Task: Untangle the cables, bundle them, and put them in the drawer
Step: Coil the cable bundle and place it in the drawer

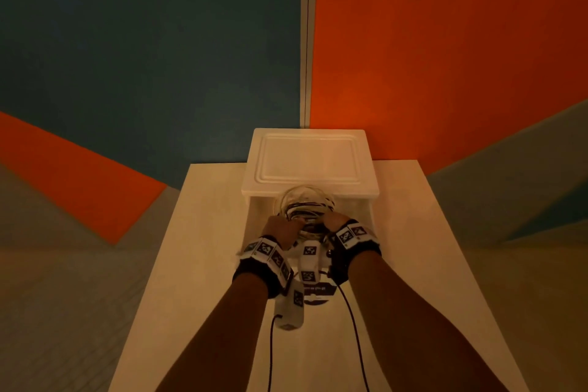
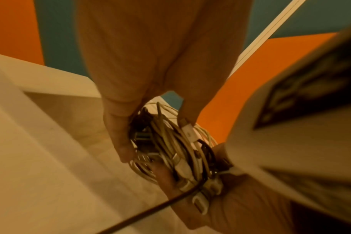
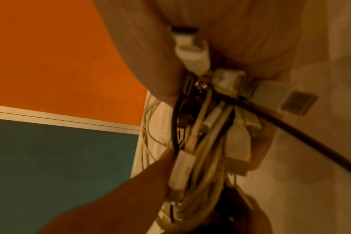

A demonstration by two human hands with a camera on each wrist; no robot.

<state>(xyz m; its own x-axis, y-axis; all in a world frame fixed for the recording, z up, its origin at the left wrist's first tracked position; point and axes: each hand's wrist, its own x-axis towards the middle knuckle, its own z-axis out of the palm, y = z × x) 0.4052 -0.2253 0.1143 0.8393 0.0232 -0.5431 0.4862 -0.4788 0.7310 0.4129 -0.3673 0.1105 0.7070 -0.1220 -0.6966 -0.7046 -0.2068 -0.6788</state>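
A coiled bundle of white and black cables (image 1: pixel 306 207) hangs between both hands, just in front of the white drawer unit (image 1: pixel 310 160) and over its pulled-out drawer (image 1: pixel 257 216). My left hand (image 1: pixel 280 227) grips the bundle's left side, my right hand (image 1: pixel 334 222) its right side. In the left wrist view the fingers (image 2: pixel 120 139) curl round the cable bundle (image 2: pixel 176 150), with white plugs showing. The right wrist view shows the cable bundle (image 3: pixel 206 142) and several white connectors pinched under my right hand (image 3: pixel 156 66), with the left hand's finger (image 3: pixel 146 174) touching it from below.
The drawer unit stands at the far end of a pale wooden table (image 1: pixel 206 248), against a blue and orange wall. A round dark and white disc (image 1: pixel 318 293) lies on the table under my wrists. Thin black leads (image 1: pixel 353 328) trail from the wrist cameras.
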